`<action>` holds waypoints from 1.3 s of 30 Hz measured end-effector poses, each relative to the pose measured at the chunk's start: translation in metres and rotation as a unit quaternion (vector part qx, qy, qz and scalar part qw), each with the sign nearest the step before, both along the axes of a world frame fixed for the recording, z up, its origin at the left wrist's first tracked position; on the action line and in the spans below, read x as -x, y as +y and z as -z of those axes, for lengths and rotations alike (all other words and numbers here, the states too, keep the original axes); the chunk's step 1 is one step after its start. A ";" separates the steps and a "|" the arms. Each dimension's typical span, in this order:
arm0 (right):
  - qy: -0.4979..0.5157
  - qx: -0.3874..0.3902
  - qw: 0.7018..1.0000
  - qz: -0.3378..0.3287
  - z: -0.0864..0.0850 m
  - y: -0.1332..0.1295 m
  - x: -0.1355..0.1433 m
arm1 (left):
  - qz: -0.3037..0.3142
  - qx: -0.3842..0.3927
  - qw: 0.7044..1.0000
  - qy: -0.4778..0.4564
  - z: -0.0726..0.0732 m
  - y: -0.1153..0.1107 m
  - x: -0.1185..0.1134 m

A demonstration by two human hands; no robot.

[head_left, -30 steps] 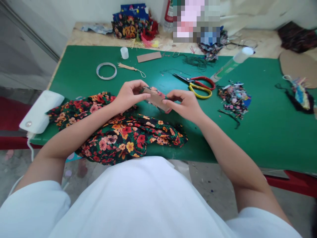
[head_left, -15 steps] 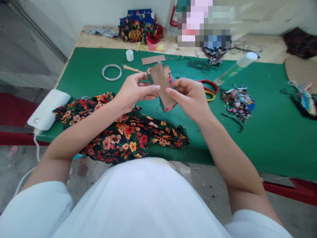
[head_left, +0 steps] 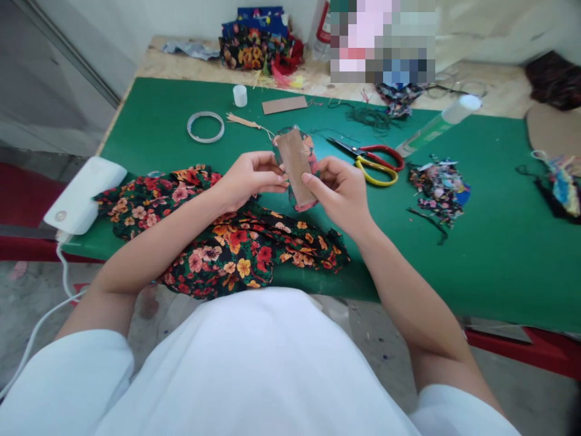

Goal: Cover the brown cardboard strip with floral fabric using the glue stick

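Observation:
A brown cardboard strip (head_left: 297, 166) lies over a piece of floral fabric (head_left: 311, 152) whose edges stick out around it, held up above the table. My right hand (head_left: 341, 191) pinches its right side, thumb on the cardboard. On the left side, my left hand (head_left: 254, 178) grips the fabric edge between thumb and fingers. A larger floral cloth (head_left: 227, 254) lies crumpled beneath my left forearm at the table's front edge. Scissors (head_left: 370, 158) with red and yellow handles lie just beyond my right hand.
On the green table mat (head_left: 499, 254) lie a tape ring (head_left: 206, 127), white cap (head_left: 240, 95), cardboard strip (head_left: 284, 105), glue tube (head_left: 440, 127) and scrap pile (head_left: 439, 191). A white device (head_left: 85, 195) with a cable sits at left. Folded fabrics (head_left: 256, 39) are at the back.
Both hands have moved slightly down with the cardboard and fabric, and my left thumb has come off the cardboard towards its left edge. More of the scissors shows.

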State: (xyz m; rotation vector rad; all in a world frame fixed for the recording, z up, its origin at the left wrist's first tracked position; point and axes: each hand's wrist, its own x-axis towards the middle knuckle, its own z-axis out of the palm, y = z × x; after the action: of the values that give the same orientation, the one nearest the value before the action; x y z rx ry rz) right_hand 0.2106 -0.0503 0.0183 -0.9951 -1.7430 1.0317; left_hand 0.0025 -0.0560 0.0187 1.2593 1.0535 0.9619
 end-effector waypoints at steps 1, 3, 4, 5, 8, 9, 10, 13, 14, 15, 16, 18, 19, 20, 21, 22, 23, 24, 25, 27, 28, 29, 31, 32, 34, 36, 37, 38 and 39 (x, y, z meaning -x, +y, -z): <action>-0.001 0.003 1.000 0.000 0.001 -0.001 0.000 | 0.004 0.003 1.000 -0.003 0.000 -0.001 0.000; -0.001 0.010 1.000 -0.002 0.002 -0.002 0.000 | 0.003 0.002 1.000 -0.003 0.001 -0.002 -0.001; -0.001 0.012 1.000 -0.004 0.003 -0.002 0.000 | 0.000 0.000 1.000 -0.003 0.002 -0.002 -0.001; -0.003 0.013 1.000 -0.006 0.003 -0.002 0.000 | -0.004 -0.002 1.000 -0.003 0.003 -0.003 -0.001; -0.009 0.014 1.000 -0.014 0.004 -0.003 0.000 | -0.005 0.000 1.000 -0.005 0.005 -0.003 -0.002; -0.009 0.015 1.000 -0.018 0.003 -0.003 0.000 | -0.001 0.000 1.000 -0.003 0.005 -0.004 -0.002; -0.007 0.013 1.000 -0.021 0.003 -0.003 0.001 | 0.004 -0.001 1.000 0.000 0.005 -0.005 -0.003; -0.002 0.002 1.000 -0.022 0.002 -0.003 0.002 | 0.025 -0.002 1.000 0.003 0.001 -0.008 -0.006; -0.002 0.002 1.000 -0.022 0.002 -0.003 0.002 | 0.031 -0.001 1.000 0.002 -0.001 -0.009 -0.007; 0.000 0.004 1.000 -0.025 0.002 -0.003 0.002 | 0.037 0.000 0.999 0.001 -0.002 -0.010 -0.008; 0.003 0.009 1.000 -0.028 0.002 -0.003 0.002 | 0.041 0.000 0.999 0.002 -0.003 -0.011 -0.009; 0.014 0.017 0.999 -0.035 0.003 -0.002 0.002 | 0.041 -0.006 0.999 0.007 -0.003 -0.011 -0.010; 0.017 0.018 0.999 -0.036 0.003 -0.002 0.003 | 0.037 -0.012 0.999 0.011 -0.003 -0.011 -0.010; 0.017 0.017 0.999 -0.034 0.004 -0.002 0.003 | 0.031 -0.018 0.999 0.016 -0.003 -0.011 -0.010; 0.013 0.015 0.999 -0.032 0.004 -0.002 0.002 | 0.025 -0.026 0.999 0.021 -0.002 -0.011 -0.010; 0.005 0.011 1.000 -0.027 0.004 -0.002 0.002 | 0.020 -0.032 0.999 0.027 -0.002 -0.011 -0.010; -0.005 0.005 1.000 -0.021 0.004 -0.003 0.002 | 0.016 -0.038 0.999 0.033 -0.001 -0.012 -0.010; -0.016 -0.005 1.000 -0.014 0.005 -0.003 0.002 | 0.014 -0.043 0.998 0.038 -0.001 -0.012 -0.010; -0.026 -0.015 1.000 -0.007 0.005 -0.004 0.002 | 0.012 -0.046 0.998 0.044 -0.001 -0.012 -0.010; -0.041 -0.033 0.999 0.004 0.005 -0.005 0.002 | 0.011 -0.052 0.997 0.052 0.000 -0.013 -0.011; -0.045 -0.041 0.998 0.009 0.005 -0.006 0.002 | 0.009 -0.056 0.997 0.054 0.000 -0.013 -0.011; -0.048 -0.046 0.998 0.014 0.005 -0.006 0.002 | 0.008 -0.060 0.997 0.057 0.000 -0.013 -0.011; -0.053 -0.052 0.997 0.024 0.006 -0.007 0.002 | 0.005 -0.064 0.996 0.059 0.001 -0.013 -0.012; -0.053 -0.054 0.997 0.027 0.006 -0.007 0.002 | 0.006 -0.065 0.996 0.057 0.001 -0.013 -0.011; -0.051 -0.054 0.997 0.024 0.006 -0.007 0.002 | 0.011 -0.063 0.997 0.048 0.001 -0.013 -0.011; -0.045 -0.055 0.997 0.012 0.004 -0.007 0.002 | 0.015 -0.058 0.998 0.029 0.000 -0.012 -0.010; -0.043 -0.056 0.998 0.002 0.004 -0.007 0.001 | 0.015 -0.055 0.998 0.018 0.000 -0.012 -0.010; -0.043 -0.056 0.997 -0.009 0.003 -0.007 0.001 | 0.012 -0.051 0.999 0.007 -0.001 -0.012 -0.010; -0.042 -0.055 0.997 -0.020 0.002 -0.007 0.001 | 0.006 -0.049 0.999 -0.004 -0.001 -0.012 -0.010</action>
State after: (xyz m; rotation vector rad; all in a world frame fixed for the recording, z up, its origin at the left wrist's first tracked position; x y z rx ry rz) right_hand 0.2101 -0.0571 0.0160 -0.9497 -1.8733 0.9198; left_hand 0.0123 -0.0678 0.0195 1.3398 1.0007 1.0191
